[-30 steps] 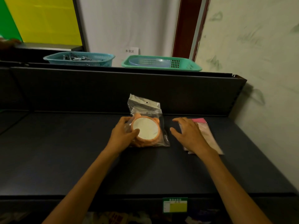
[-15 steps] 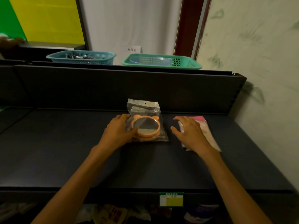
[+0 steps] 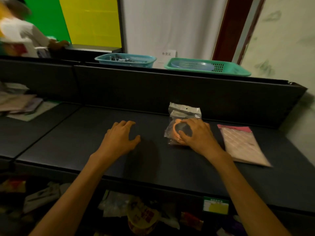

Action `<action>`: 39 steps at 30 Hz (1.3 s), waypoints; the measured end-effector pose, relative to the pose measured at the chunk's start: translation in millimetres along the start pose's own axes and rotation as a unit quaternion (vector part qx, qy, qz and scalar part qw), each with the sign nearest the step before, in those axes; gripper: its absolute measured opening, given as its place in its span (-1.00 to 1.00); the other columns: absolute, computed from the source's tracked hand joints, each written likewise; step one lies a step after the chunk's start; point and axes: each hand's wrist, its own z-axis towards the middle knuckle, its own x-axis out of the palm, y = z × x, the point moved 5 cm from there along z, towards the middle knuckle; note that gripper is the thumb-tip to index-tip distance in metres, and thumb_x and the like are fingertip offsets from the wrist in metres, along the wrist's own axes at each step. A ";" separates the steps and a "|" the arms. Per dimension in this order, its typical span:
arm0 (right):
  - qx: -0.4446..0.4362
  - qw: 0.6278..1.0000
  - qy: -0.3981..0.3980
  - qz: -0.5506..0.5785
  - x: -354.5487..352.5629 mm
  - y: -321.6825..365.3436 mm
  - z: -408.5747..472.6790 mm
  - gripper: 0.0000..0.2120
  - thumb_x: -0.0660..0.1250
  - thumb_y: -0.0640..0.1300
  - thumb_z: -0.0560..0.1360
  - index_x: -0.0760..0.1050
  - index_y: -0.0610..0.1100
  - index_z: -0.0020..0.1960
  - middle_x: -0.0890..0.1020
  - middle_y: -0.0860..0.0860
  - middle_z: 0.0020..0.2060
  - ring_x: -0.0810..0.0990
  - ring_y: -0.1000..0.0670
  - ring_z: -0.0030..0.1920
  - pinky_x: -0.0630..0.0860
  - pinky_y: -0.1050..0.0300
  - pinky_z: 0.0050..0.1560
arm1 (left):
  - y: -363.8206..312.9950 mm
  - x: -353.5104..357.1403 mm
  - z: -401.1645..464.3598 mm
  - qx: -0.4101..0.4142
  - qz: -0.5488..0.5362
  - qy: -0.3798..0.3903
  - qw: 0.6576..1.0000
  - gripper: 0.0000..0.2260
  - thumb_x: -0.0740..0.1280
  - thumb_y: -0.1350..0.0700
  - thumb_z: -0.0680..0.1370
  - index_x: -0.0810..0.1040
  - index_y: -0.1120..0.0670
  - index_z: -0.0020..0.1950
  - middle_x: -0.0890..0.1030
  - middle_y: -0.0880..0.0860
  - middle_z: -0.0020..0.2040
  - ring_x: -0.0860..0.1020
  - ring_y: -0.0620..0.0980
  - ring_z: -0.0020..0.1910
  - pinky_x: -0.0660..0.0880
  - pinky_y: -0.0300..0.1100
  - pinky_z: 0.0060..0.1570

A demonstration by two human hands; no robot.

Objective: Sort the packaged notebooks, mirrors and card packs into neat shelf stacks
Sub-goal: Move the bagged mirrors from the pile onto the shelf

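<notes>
Right hand (image 3: pixel 198 136) fingers curled over orange round mirror in clear plastic bag (image 3: pixel 180 129); left hand (image 3: pixel 121 137) relaxed, empty, leftward on dark shelf (image 3: pixel 85 142). Risk: slick bag slides under fingertips, skews stack.

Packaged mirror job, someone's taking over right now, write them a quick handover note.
Left hand: free, fingers relaxed, over bare shelf.
Right hand: fingers curled on the orange packaged mirror, lying on the shelf near the back panel.
Pink packaged notebook: flat, just right of the mirror, apart from it.
Done: mirror and notebook laid side by side.
Left: a loose pile at the far left looks unsorted; contents blurred.
</notes>
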 end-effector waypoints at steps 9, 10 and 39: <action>-0.045 0.999 0.007 -0.023 59.1 136.0 13.6 -0.58 0.23 0.10 0.53 0.36 -0.01 0.35 0.45 0.02 0.30 0.34 0.00 0.34 0.17 0.06 0.37 | 136.6 -44.5 -47.6 -0.047 0.018 0.006 0.999 -0.45 0.26 -0.14 0.54 0.23 0.00 0.47 0.36 0.04 0.39 0.29 0.12 0.36 0.36 0.10 0.27; -0.048 0.999 0.001 -0.019 65.3 153.5 14.4 -0.58 0.24 0.09 0.53 0.37 -0.01 0.35 0.46 0.03 0.29 0.35 0.01 0.33 0.16 0.07 0.36 | 152.2 -49.9 -53.1 -0.049 0.020 0.006 0.999 -0.45 0.25 -0.14 0.54 0.23 -0.01 0.47 0.35 0.04 0.40 0.29 0.12 0.37 0.35 0.09 0.27; -0.095 0.992 0.076 0.029 277.8 492.9 159.4 -0.55 0.25 0.07 0.53 0.36 -0.04 0.37 0.44 0.00 0.31 0.35 -0.03 0.31 0.22 0.08 0.31 | 543.7 -163.1 -48.2 -0.100 0.007 -0.021 0.995 -0.48 0.27 -0.10 0.55 0.27 0.04 0.46 0.39 0.06 0.37 0.31 0.11 0.35 0.40 0.06 0.24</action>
